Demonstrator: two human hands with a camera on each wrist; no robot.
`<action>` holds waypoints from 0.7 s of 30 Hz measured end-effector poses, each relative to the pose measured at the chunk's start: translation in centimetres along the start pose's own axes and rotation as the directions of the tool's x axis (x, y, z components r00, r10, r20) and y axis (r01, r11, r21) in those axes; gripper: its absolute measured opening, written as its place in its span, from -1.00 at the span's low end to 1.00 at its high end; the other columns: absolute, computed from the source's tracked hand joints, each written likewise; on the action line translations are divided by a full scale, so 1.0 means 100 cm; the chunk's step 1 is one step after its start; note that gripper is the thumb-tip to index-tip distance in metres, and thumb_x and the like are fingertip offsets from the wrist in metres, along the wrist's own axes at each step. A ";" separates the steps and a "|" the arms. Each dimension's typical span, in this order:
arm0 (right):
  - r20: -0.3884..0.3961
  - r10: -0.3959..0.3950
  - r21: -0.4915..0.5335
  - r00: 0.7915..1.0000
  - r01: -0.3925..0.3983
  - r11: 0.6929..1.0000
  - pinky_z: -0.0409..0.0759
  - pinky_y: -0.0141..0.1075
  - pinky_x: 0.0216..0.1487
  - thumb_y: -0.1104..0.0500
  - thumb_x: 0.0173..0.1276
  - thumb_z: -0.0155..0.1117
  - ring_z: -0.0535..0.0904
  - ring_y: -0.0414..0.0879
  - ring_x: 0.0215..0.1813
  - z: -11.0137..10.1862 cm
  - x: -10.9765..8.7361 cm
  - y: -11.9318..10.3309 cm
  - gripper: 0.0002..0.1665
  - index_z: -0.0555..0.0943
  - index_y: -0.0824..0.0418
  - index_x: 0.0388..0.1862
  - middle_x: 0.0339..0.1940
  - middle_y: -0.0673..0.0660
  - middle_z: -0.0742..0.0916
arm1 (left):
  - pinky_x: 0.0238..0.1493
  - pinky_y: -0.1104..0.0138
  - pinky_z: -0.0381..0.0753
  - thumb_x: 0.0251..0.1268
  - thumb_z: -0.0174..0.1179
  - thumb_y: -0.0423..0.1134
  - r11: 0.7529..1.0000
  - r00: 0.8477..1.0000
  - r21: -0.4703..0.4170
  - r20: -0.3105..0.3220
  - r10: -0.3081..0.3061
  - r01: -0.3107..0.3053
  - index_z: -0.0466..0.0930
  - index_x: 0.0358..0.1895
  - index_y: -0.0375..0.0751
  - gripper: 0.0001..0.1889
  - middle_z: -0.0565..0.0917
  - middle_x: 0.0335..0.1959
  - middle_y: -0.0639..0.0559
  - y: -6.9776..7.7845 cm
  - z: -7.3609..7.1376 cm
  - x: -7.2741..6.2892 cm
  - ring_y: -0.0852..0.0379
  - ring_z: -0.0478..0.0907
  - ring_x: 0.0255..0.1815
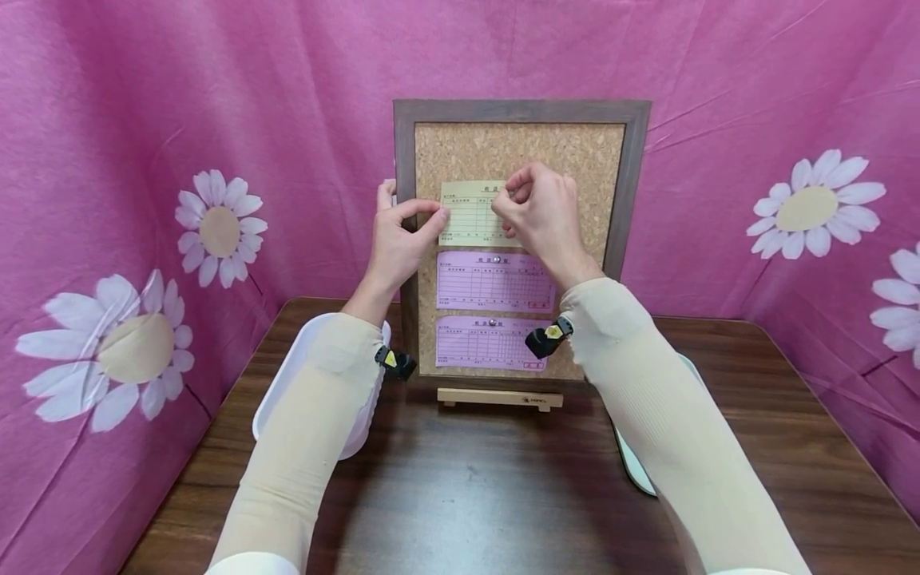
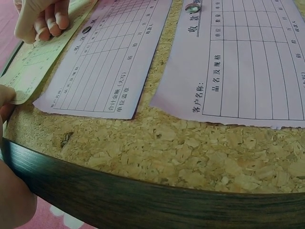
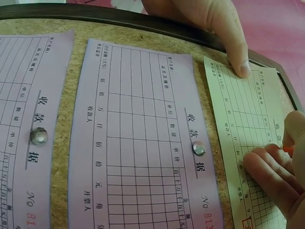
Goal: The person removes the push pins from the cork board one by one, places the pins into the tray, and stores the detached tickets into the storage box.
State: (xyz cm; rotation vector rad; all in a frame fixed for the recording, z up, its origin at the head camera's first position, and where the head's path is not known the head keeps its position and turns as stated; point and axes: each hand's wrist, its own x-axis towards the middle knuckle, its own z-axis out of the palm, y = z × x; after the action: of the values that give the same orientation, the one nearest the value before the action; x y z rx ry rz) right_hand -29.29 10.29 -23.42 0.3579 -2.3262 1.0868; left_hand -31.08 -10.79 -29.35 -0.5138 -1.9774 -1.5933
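A yellow receipt slip (image 1: pixel 463 220) lies flat against the corkboard (image 1: pixel 517 148), above two pink receipt slips. My left hand (image 1: pixel 395 243) pinches the yellow slip's left edge with thumb and index finger, its other fingers by the left frame bar. Over the slip's top middle, my right hand (image 1: pixel 548 216) pinches a small orange thing (image 3: pixel 287 149) against the paper, mostly hidden by the fingers. Round shiny thumbtacks hold the upper pink slip (image 1: pixel 467 283) and the lower pink slip (image 1: pixel 463 343); one such thumbtack (image 3: pixel 198 149) shows clearly in the right wrist view.
The board's dark wooden frame (image 1: pixel 525 111) stands upright on a light wooden easel ledge (image 1: pixel 496 397) on the brown table (image 1: pixel 467 495). A white tray (image 1: pixel 267 399) is partly under the left forearm. A pale green tray (image 1: pixel 636 467) shows beside the right forearm. Pink flowered cloth hangs behind.
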 end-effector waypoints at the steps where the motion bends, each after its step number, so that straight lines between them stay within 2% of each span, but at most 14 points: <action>1: 0.000 -0.004 0.002 1.000 0.004 1.000 0.53 -0.59 -0.56 0.32 0.40 0.26 0.67 -0.18 -0.59 0.000 0.000 0.000 -0.81 0.69 0.37 -0.07 -0.27 0.32 0.85 | 0.65 0.22 0.12 0.33 0.46 -0.27 1.000 1.000 0.000 -0.001 0.006 -0.006 0.85 -0.10 -0.40 -0.77 0.33 0.49 -0.26 0.000 0.000 0.000 -0.05 0.16 0.60; 4: -0.004 -0.010 0.025 1.000 0.010 1.000 0.57 -0.57 -0.55 0.31 0.42 0.26 0.75 -0.03 -0.52 0.000 -0.003 0.002 -0.80 0.68 0.38 -0.05 -0.27 0.31 0.84 | 0.59 0.23 0.18 0.33 0.46 -0.28 1.000 1.000 -0.001 -0.002 0.018 -0.018 0.85 -0.11 -0.40 -0.78 0.35 0.44 -0.26 0.000 0.000 0.000 -0.03 0.20 0.56; 6: -0.010 -0.006 0.052 1.000 0.007 0.999 0.60 -0.54 -0.53 0.31 0.43 0.26 0.77 -0.01 -0.49 0.001 -0.004 0.003 -0.80 0.67 0.38 -0.04 -0.27 0.30 0.83 | 0.60 0.24 0.18 0.32 0.47 -0.27 1.000 1.000 -0.005 -0.003 0.013 -0.013 0.84 -0.11 -0.40 -0.77 0.35 0.45 -0.24 0.000 0.001 0.001 -0.02 0.19 0.56; 11: -0.039 -0.003 0.122 0.999 0.008 0.993 0.68 -0.48 -0.49 0.32 0.42 0.26 0.69 -0.23 -0.56 0.001 -0.006 0.008 -0.83 0.66 0.38 -0.08 -0.28 0.31 0.81 | 0.59 0.22 0.20 0.31 0.47 -0.27 1.000 1.000 -0.008 0.000 0.007 -0.007 0.84 -0.11 -0.41 -0.77 0.34 0.45 -0.25 0.001 0.001 0.001 -0.04 0.20 0.55; 16: -0.071 -0.024 0.100 0.997 0.031 0.995 0.64 -0.56 -0.42 0.30 0.40 0.26 0.60 -0.42 -0.55 -0.001 -0.009 0.010 -0.85 0.68 0.35 -0.12 -0.29 0.31 0.83 | 0.51 0.26 0.26 0.31 0.46 -0.28 1.000 1.000 -0.008 -0.002 0.030 -0.030 0.85 -0.13 -0.40 -0.78 0.36 0.39 -0.24 0.001 0.002 0.000 0.03 0.25 0.47; 21: -0.110 -0.043 0.055 0.993 0.050 0.997 0.55 -0.61 -0.28 0.26 0.39 0.27 0.60 -0.37 -0.42 -0.003 -0.010 0.011 -0.83 0.71 0.34 -0.15 -0.27 0.28 0.85 | 0.42 0.29 0.30 0.32 0.44 -0.30 0.999 0.999 -0.015 -0.004 0.052 -0.052 0.83 -0.14 -0.42 -0.80 0.36 0.34 -0.23 0.001 0.001 0.000 0.09 0.28 0.38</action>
State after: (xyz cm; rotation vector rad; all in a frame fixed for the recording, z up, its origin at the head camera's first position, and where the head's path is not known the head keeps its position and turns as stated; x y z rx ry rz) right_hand -28.89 11.22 -24.54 0.3636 -2.1837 1.1248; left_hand -31.02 -10.64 -29.30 -0.5628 -1.9347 -1.5780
